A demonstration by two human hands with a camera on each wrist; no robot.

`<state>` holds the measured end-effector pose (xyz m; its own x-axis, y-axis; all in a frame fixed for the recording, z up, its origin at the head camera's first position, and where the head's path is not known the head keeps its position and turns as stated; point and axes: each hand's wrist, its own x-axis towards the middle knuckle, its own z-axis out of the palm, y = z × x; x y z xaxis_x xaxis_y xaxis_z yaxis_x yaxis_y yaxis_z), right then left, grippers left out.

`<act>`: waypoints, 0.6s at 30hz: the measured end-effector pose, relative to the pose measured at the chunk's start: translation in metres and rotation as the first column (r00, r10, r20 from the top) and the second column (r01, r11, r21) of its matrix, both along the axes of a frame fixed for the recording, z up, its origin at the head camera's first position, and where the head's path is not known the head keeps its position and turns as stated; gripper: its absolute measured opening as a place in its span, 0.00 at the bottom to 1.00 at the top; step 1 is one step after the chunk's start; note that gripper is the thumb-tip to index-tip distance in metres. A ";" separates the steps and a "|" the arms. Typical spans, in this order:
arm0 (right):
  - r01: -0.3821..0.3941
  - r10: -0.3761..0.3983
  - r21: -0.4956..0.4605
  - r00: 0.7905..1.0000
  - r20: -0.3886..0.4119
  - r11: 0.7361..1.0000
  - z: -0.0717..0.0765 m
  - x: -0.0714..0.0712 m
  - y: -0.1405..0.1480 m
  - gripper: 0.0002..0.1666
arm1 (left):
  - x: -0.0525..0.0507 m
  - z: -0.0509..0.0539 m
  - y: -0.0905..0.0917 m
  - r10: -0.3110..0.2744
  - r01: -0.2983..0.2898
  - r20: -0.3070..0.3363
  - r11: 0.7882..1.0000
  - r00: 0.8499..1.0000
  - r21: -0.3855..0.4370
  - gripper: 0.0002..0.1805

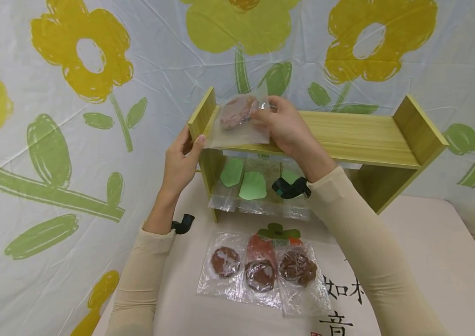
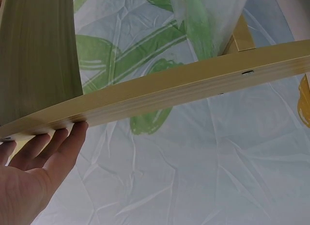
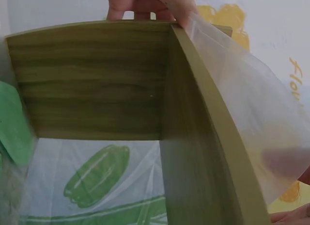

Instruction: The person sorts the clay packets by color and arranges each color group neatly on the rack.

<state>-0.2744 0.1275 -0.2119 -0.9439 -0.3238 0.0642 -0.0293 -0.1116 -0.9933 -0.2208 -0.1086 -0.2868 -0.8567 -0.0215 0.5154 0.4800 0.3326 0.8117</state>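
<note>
On the top board of a small wooden shelf (image 1: 359, 135), toward its left end, my right hand (image 1: 285, 123) pinches a frosted plastic bag (image 1: 243, 135). A reddish-brown, patty-like piece (image 1: 235, 112) shows through the bag. My left hand (image 1: 182, 161) grips the shelf's left side panel (image 1: 202, 114). Its thumb lies at the front edge by the bag's lower left corner. In the left wrist view, the left fingertips (image 2: 80, 128) press on the panel's outer face. The right wrist view shows the bag (image 3: 247, 94) hanging past the board's front edge.
Clear bags with green leaf-shaped pieces (image 1: 253, 185) lie in the lower compartment, overhanging its front. Several bagged brown round patties (image 1: 225, 262) lie on the pale tablecloth (image 1: 187, 312) in front. A flower-printed cloth (image 1: 157, 93) hangs behind the shelf.
</note>
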 end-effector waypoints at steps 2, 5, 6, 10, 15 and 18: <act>0.025 -0.021 0.101 0.999 -0.040 0.995 0.002 0.001 0.001 0.22 | -0.006 -0.007 -0.003 -0.001 0.001 -0.009 1.000 1.000 0.002 0.26; 0.083 -0.058 0.270 0.993 -0.099 0.959 0.005 0.003 0.004 0.27 | -0.013 -0.014 -0.007 -0.004 0.004 -0.023 1.000 1.000 0.001 0.25; 0.102 -0.070 0.310 0.991 -0.110 0.945 0.005 0.004 0.006 0.31 | -0.014 -0.015 -0.007 -0.005 0.005 -0.027 1.000 1.000 0.002 0.25; 0.191 -0.131 0.373 0.975 -0.179 0.908 0.004 0.009 0.010 0.41 | -0.015 -0.017 -0.009 -0.009 0.009 -0.037 1.000 0.999 0.003 0.24; 0.265 -0.193 0.250 0.941 -0.277 0.931 0.000 0.024 0.018 0.37 | -0.014 -0.017 -0.009 -0.010 0.010 -0.040 1.000 0.999 0.006 0.25; 0.252 -0.202 0.116 0.923 -0.328 0.961 -0.002 0.037 0.025 0.30 | -0.014 -0.017 -0.009 -0.007 0.008 -0.031 1.000 0.999 0.010 0.25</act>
